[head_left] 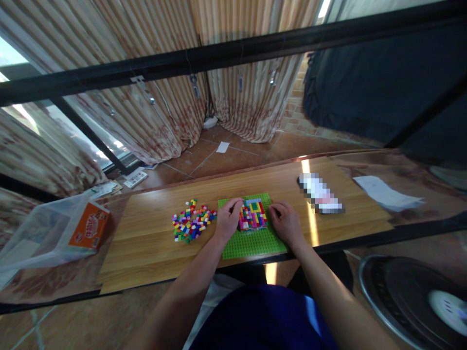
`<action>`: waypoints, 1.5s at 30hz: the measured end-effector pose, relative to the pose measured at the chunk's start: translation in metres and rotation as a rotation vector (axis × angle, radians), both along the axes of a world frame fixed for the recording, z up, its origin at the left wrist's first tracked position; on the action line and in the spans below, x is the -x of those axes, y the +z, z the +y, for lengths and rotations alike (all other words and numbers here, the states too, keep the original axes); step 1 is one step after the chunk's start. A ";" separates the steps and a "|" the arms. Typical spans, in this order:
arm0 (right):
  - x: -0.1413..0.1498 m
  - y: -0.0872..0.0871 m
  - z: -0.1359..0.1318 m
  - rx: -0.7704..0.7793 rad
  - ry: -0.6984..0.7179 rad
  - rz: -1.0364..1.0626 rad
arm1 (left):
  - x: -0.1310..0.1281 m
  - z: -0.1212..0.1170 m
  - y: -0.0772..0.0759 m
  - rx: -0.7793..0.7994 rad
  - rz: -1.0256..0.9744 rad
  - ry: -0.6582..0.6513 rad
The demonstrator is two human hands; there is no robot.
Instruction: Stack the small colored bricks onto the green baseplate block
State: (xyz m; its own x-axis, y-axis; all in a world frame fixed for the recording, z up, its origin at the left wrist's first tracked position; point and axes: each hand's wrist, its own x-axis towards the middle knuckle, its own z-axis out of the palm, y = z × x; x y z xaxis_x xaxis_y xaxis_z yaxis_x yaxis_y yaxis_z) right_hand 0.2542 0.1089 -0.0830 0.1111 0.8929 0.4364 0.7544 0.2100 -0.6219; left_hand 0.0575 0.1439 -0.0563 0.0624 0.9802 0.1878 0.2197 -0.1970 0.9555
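Note:
A green baseplate lies on the wooden table in front of me. On its far half stands a block of small coloured bricks pressed together. My left hand rests on the plate against the block's left side, fingers curled in a pinch. My right hand sits against the block's right side, fingers also curled. What the fingertips hold, if anything, is too small to make out. A loose pile of coloured bricks lies left of the plate.
A clear plastic bin with an orange box sits at the table's left end. A blurred flat object and a white paper lie to the right. A fan stands on the floor at lower right.

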 end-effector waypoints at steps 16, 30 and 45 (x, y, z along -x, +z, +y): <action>0.000 0.000 0.000 -0.021 -0.001 -0.005 | 0.004 -0.005 0.001 0.070 -0.062 -0.022; 0.000 0.000 0.000 -0.023 0.001 -0.010 | 0.006 -0.004 0.000 0.083 -0.059 -0.030; 0.000 0.000 0.000 -0.029 0.001 0.004 | 0.007 -0.001 -0.007 0.080 -0.065 -0.039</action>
